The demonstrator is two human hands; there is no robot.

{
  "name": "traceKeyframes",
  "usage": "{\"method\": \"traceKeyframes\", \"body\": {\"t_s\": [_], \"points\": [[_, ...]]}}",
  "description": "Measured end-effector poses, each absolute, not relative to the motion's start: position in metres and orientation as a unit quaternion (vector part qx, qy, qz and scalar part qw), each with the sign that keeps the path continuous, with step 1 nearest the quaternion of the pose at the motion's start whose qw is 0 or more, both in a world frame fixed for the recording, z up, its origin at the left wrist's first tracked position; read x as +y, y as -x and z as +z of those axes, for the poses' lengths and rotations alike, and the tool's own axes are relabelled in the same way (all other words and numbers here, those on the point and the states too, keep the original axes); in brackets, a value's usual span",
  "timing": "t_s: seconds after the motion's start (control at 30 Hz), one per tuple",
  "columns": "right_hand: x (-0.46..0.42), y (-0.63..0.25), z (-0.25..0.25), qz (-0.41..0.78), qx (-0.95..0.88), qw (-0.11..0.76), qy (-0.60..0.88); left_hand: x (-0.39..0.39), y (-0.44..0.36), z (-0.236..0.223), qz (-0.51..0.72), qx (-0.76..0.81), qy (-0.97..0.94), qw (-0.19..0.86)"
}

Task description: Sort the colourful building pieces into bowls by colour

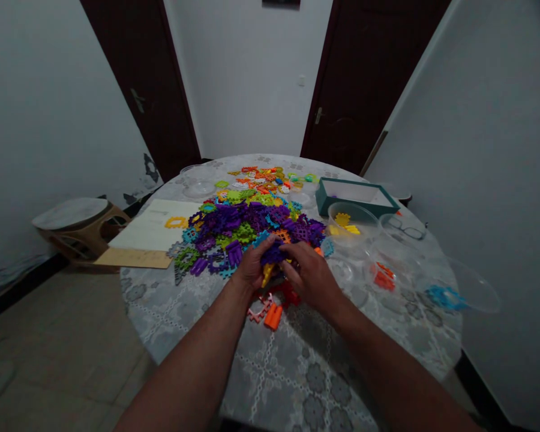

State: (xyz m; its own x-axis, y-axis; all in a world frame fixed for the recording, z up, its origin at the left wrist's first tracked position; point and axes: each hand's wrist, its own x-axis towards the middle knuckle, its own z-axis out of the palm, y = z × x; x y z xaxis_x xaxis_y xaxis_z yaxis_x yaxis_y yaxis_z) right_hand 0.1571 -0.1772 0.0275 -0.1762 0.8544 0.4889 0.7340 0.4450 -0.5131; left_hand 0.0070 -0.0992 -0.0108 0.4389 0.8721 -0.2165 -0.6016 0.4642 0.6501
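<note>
My left hand (pixel 252 267) is closed round a small bunch of interlocking plastic building pieces. A purple piece (pixel 273 253) lies on top, a yellow piece (pixel 267 275) pokes out below, and a light-blue piece (pixel 261 239) shows at the upper edge. The fingertips of my right hand (pixel 309 271) close on the right side of the same bunch; whether they pinch a separate piece is hidden. Just under both hands lie red pieces (pixel 290 295), a pink toothed ring (pixel 257 309) and an orange piece (pixel 273 317). Beyond them spreads a mixed heap, mostly purple pieces (pixel 225 221).
Clear tubs on the right hold yellow pieces (pixel 343 219), red-orange pieces (pixel 384 276) and blue pieces (pixel 445 297). Behind them stands a green box (pixel 323 201), with glasses (pixel 409 231) nearby. Cardboard (pixel 132 258) overhangs the round table's left edge. Orange pieces (pixel 261 180) lie farther back.
</note>
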Motion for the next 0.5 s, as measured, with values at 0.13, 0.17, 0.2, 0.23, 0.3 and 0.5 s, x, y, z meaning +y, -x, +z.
{"method": "traceKeyframes", "body": {"t_s": [0.13, 0.17, 0.2, 0.23, 0.3, 0.5], "points": [[-0.1766, -0.1603, 0.0171, 0.056, -0.738, 0.409, 0.533, -0.1009, -0.0087, -0.0092, 0.443, 0.271, -0.273, 0.809], [-0.1767, -0.1612, 0.0157, 0.052, -0.732, 0.417, 0.536, -0.101, -0.0089, -0.0089, 0.442, 0.272, -0.277, 0.809], [-0.1768, -0.1621, 0.015, 0.048, -0.726, 0.426, 0.538, -0.1012, -0.009, -0.0089, 0.44, 0.273, -0.281, 0.808], [-0.1769, -0.1631, 0.015, 0.044, -0.719, 0.435, 0.54, -0.1015, -0.009, -0.009, 0.437, 0.276, -0.285, 0.807], [-0.1769, -0.1648, 0.0161, 0.037, -0.707, 0.45, 0.545, -0.1025, -0.0088, -0.0101, 0.43, 0.285, -0.299, 0.803], [-0.1775, -0.1675, 0.0192, 0.025, -0.71, 0.442, 0.548, -0.1083, -0.0085, -0.0118, 0.428, 0.307, -0.334, 0.782]]}}
